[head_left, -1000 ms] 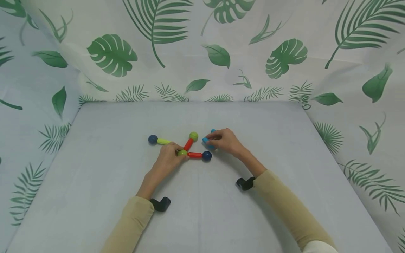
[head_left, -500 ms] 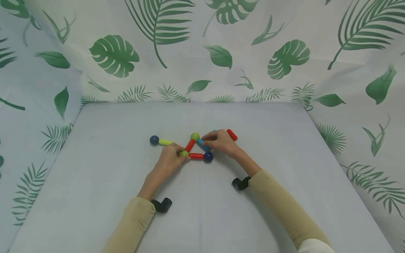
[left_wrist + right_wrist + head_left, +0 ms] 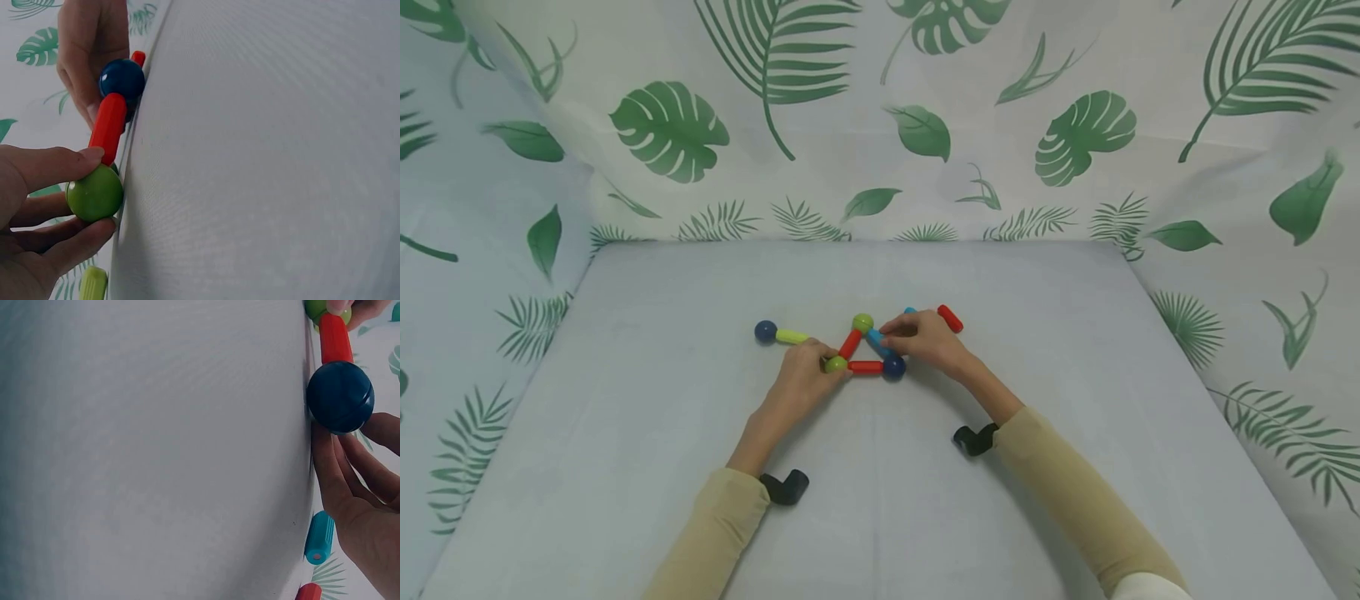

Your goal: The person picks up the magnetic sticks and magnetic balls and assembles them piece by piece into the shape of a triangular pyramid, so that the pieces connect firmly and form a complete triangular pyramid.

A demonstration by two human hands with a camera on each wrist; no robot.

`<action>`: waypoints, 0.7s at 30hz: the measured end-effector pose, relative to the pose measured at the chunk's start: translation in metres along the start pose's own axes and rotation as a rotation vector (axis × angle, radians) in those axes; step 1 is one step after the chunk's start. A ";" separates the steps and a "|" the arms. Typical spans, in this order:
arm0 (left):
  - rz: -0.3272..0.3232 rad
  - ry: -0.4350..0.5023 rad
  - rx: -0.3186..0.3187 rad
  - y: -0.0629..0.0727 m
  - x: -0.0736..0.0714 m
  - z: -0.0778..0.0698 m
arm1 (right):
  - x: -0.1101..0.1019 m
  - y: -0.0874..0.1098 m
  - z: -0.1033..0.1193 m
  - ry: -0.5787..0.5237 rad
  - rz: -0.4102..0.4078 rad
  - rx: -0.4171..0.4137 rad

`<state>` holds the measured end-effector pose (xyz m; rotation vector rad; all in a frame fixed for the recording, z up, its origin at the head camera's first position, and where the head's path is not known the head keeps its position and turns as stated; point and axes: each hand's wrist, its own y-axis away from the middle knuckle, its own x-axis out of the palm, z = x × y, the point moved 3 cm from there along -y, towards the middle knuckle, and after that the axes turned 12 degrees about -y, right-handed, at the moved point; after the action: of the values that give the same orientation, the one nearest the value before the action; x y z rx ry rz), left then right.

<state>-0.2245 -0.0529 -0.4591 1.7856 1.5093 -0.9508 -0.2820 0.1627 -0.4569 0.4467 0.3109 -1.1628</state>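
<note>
My left hand (image 3: 802, 379) pinches a green ball (image 3: 95, 194) between thumb and fingers. From that ball one red stick (image 3: 867, 367) runs to a navy ball (image 3: 893, 367), and a second red stick (image 3: 850, 344) runs up to another green ball (image 3: 862, 323). My right hand (image 3: 928, 340) pinches a blue stick (image 3: 876, 340) lying between the far green ball and the navy ball, making the triangle's third side. In the right wrist view the navy ball (image 3: 340, 398) is right at my right fingertips and hides the held stick.
Left of the triangle lies a yellow-green stick (image 3: 792, 337) with a navy ball (image 3: 766, 332) at its end. Beyond my right hand are a loose red stick (image 3: 950, 318) and a second blue stick (image 3: 319, 537). A leaf-patterned cloth (image 3: 820, 167) rises behind the white table (image 3: 880, 517).
My right hand has moved left, bringing the blue stick in between the far green ball and the navy ball. The loose red stick has come into view. My left hand keeps its hold.
</note>
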 end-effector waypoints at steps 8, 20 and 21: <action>-0.027 -0.009 0.019 0.000 0.002 -0.001 | 0.000 0.003 0.000 -0.008 0.004 -0.042; -0.019 -0.004 0.020 0.000 0.002 0.001 | -0.012 0.009 0.001 -0.007 -0.020 -0.051; -0.017 -0.004 0.024 0.000 0.002 0.001 | -0.014 0.009 0.001 0.003 -0.033 -0.068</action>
<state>-0.2246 -0.0528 -0.4611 1.7894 1.5181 -0.9846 -0.2784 0.1761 -0.4479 0.3853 0.3603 -1.1800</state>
